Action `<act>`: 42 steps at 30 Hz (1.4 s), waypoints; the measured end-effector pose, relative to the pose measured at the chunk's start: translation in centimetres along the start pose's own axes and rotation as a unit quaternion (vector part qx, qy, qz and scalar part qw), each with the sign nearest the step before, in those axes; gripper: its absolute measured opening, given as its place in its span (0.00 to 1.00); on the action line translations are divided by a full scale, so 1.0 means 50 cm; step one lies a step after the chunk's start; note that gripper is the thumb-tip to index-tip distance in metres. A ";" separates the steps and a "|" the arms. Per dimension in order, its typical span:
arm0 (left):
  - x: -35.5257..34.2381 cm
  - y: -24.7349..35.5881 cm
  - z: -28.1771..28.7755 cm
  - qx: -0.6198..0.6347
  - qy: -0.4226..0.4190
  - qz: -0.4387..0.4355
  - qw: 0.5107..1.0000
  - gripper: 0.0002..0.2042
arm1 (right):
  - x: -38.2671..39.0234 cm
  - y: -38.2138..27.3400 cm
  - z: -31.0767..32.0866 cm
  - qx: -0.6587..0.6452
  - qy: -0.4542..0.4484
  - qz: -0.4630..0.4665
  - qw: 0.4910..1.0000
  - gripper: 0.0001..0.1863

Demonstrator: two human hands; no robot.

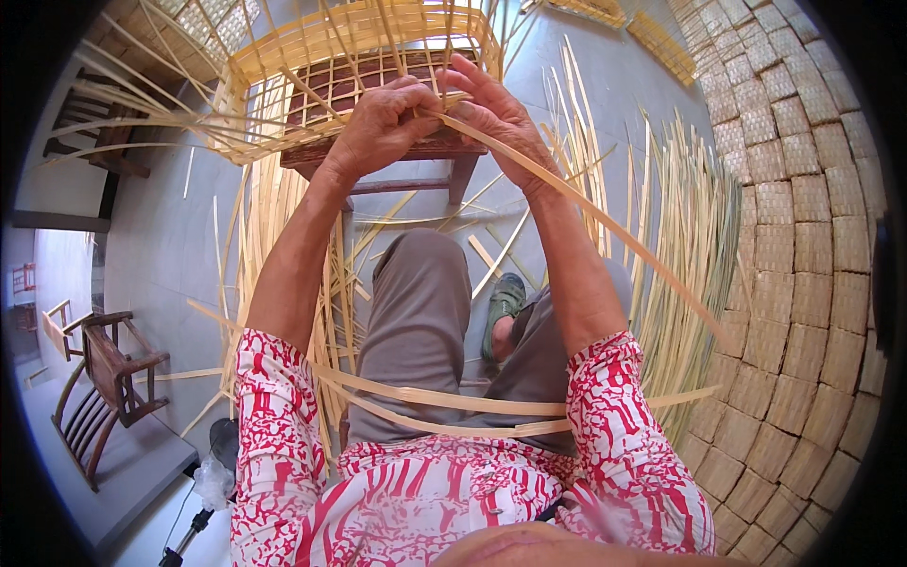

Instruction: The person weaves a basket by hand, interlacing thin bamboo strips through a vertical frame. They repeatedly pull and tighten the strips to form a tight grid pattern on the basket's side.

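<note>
A half-woven bamboo basket (283, 52) rests on a dark red wooden stool (397, 151) in front of me, its long uprights sticking out to the left. My left hand (385, 121) is closed in a pinch at the basket's near edge. From there a long flat bamboo strip (605, 217) runs down to the right, past my right forearm. My right hand (496, 121) pinches this strip between thumb and index finger, with its other fingers raised apart. Two more bamboo strips (453, 397) lie across my lap.
Loose bamboo strips (694, 265) lie in a thick bundle at right, and more (260, 227) lie left of my legs. Stacked woven blocks (803, 246) line the right side. A wooden chair (109, 369) stands at left, near a black stand (194, 529).
</note>
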State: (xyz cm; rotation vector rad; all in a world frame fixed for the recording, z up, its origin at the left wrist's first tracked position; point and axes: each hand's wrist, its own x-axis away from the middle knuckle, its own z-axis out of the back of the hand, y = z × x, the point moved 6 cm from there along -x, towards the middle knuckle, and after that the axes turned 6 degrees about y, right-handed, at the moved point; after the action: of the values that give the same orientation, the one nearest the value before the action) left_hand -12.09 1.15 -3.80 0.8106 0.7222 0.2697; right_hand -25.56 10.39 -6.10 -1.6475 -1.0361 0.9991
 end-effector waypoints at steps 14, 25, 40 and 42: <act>-0.019 -0.041 -0.011 0.031 0.062 0.039 0.997 0.05 | 0.010 0.033 -0.003 -0.159 0.265 0.017 0.951 0.07; -0.013 -0.024 -0.083 -0.284 0.152 0.061 0.945 0.04 | 0.041 0.065 -0.032 -0.157 0.274 -0.002 0.949 0.10; 0.130 -0.006 0.073 -0.233 0.092 -0.002 0.968 0.09 | 0.089 0.134 0.030 -0.195 0.275 -0.205 0.919 0.11; 0.180 0.028 0.079 -0.211 0.170 -0.002 0.962 0.07 | 0.092 0.142 0.030 -0.205 0.284 -0.211 0.912 0.09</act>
State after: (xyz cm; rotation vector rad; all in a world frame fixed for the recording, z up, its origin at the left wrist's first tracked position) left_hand -2.77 4.18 -5.28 0.3565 0.9469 0.5490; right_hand -24.14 13.53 -13.96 -1.7792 -1.1616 -0.0078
